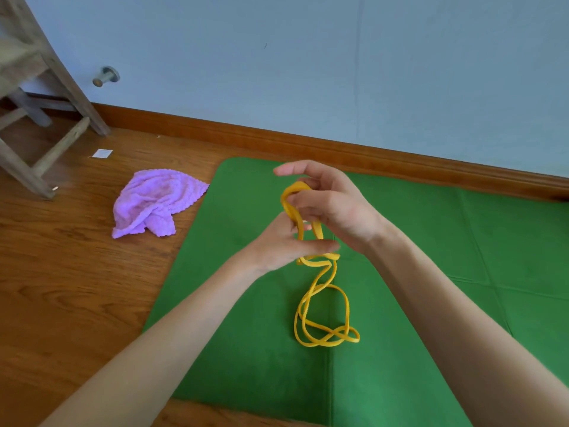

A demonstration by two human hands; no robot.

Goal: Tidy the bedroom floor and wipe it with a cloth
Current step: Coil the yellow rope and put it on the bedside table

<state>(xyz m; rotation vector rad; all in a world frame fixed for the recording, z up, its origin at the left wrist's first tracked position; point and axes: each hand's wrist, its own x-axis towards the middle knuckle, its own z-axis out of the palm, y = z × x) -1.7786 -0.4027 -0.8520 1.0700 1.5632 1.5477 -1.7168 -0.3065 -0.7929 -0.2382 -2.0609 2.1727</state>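
A pale blue wall fills the top of my view, meeting the wooden floor at a brown skirting board that runs down toward the right. At the upper left stands a weathered wooden chair, with a metal door stopper on the wall beside it. Soft daylight falls evenly.

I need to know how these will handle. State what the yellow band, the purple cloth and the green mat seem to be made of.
Yellow band: probably rubber or latex, a flat matte strip that coils limply.
Purple cloth: likely microfibre or fleece, with fuzzy pile and scalloped edges.
Green mat: perhaps foam under a suede-like matte face, with visible fold creases.
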